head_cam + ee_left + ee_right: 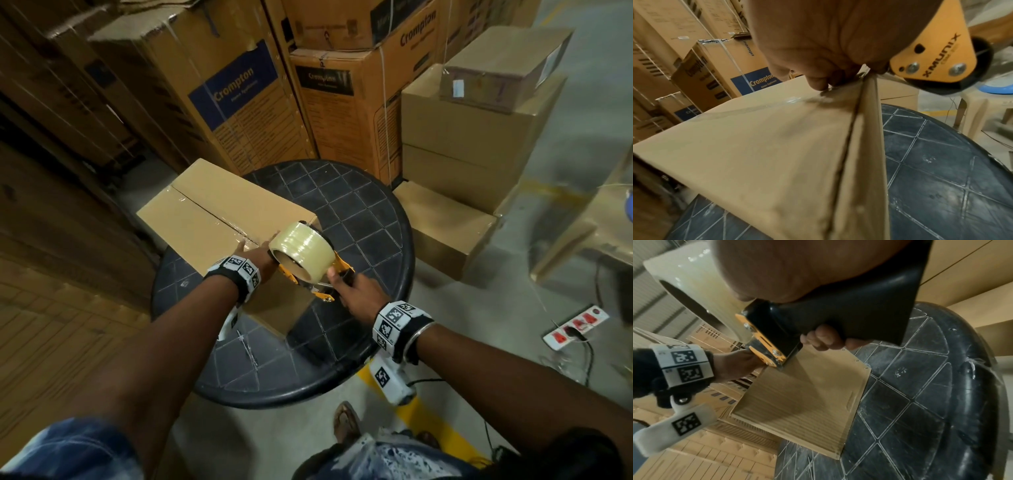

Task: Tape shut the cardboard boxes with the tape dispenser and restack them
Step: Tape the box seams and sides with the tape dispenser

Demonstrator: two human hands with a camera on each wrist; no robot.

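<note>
While the cardboard box [219, 219] is overhanging the round worktop [359, 205], the left hand [253, 255] is pressing flat on its near edge and the right hand [356, 291] is gripping the tape dispenser [308, 257].

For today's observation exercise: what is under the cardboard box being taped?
The cardboard box rests on a round dark table with a diamond pattern, its far-left end overhanging the rim. The tabletop directly beneath the box is hidden.

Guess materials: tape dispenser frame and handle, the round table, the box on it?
Tape dispenser: orange painted frame, likely metal, with screw heads; handle glossy black, probably plastic. Round table: dark moulded plastic, by the look of its scuffed diamond grid. Cardboard box: matte brown corrugated board, fluted edge visible, clear glossy tape along the seam.
</note>
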